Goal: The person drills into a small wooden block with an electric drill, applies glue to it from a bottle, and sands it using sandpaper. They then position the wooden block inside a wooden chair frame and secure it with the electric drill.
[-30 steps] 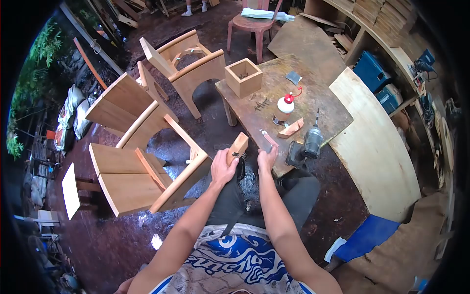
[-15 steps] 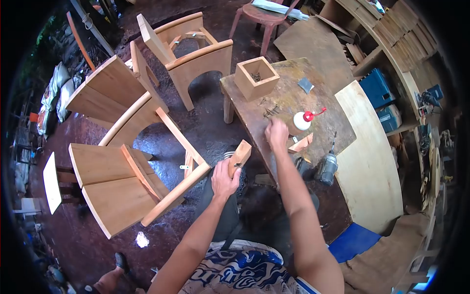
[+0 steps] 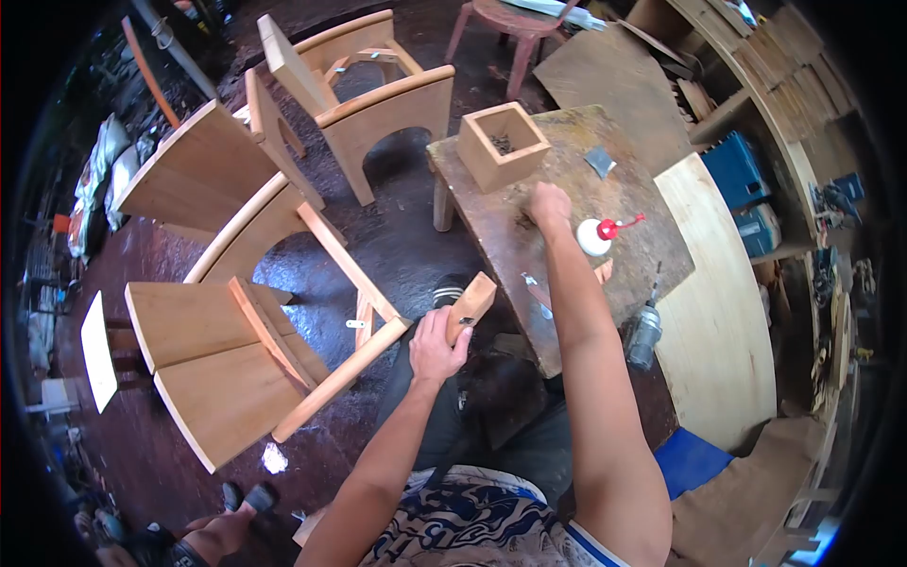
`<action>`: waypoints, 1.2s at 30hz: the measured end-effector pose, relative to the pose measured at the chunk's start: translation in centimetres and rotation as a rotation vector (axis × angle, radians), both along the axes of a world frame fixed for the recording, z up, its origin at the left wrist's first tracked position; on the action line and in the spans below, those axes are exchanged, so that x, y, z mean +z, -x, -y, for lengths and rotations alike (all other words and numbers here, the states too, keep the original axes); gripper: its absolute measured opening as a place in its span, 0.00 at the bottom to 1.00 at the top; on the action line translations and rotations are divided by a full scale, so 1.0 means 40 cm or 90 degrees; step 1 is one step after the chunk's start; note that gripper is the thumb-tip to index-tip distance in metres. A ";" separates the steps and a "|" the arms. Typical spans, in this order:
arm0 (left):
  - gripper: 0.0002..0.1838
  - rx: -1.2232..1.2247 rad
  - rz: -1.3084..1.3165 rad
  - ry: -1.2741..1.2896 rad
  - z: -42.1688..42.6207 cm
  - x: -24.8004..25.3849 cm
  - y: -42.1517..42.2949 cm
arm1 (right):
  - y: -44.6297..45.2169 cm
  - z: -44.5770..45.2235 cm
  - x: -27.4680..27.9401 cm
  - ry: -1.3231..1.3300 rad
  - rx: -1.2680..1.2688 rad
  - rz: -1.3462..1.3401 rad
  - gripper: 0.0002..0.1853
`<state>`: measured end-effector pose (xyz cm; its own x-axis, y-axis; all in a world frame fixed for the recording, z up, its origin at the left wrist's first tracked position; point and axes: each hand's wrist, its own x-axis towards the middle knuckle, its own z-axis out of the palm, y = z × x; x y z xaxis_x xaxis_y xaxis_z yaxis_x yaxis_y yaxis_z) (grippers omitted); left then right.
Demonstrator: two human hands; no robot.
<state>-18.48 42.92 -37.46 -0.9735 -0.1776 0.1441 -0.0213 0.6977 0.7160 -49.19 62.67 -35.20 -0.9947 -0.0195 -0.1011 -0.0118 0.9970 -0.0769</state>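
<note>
My left hand (image 3: 438,350) is closed around a short wooden block (image 3: 472,304), which has a small dark metal piece on its side. The block is held tilted above my lap, left of the low worn table (image 3: 510,269). Over on that table, my right hand (image 3: 550,204) is closed and touches down beside the square wooden box (image 3: 496,168). Its fingertips are hidden, so I cannot see what they hold. Small dark screws (image 3: 503,145) lie inside the box. A white glue bottle (image 3: 595,238) with a red cap stands right of my right forearm.
A power drill (image 3: 645,337) rests at the table's right edge, and a small grey packet (image 3: 599,163) lies farther back. Wooden chair frames (image 3: 345,387) stand on the left. A pale board (image 3: 713,312) lies at the right. Another person's legs (image 3: 222,534) show at lower left.
My right hand has moved away from me and slightly right, towards the box, covering where loose screws lay. My left hand still holds the block. The other person's legs have come further into view.
</note>
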 end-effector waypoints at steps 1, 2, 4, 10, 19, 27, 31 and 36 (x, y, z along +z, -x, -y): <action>0.27 -0.012 -0.002 -0.006 -0.003 0.002 0.001 | -0.009 0.020 0.037 -0.005 0.030 -0.021 0.11; 0.27 -0.011 -0.004 -0.002 -0.007 0.005 0.002 | -0.029 0.045 0.100 -0.034 0.085 -0.006 0.10; 0.27 -0.022 -0.004 0.000 -0.014 0.004 -0.003 | -0.087 0.067 0.233 -0.001 0.200 -0.001 0.10; 0.27 -0.078 -0.004 0.002 -0.046 0.018 -0.013 | -0.319 -0.186 0.622 0.663 0.197 -0.026 0.10; 0.27 -0.107 0.023 0.039 -0.106 0.027 -0.017 | -0.323 -0.625 0.270 0.808 -0.377 -0.106 0.10; 0.27 -0.104 0.027 0.061 -0.137 0.024 -0.009 | -0.329 -0.647 0.238 1.010 -0.343 0.085 0.12; 0.27 -0.112 0.035 0.060 -0.148 0.031 -0.004 | -0.329 -0.650 0.227 1.016 -0.329 0.118 0.14; 0.28 -0.118 0.020 0.051 -0.157 0.020 -0.005 | -0.349 -0.661 0.197 1.095 -0.324 0.138 0.13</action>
<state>-18.29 49.22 -36.68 -0.9927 0.0157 0.1197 0.0912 0.7468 0.6587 -35.24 89.11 -27.32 -0.9096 0.0379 -0.4138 0.3865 -0.2884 -0.8760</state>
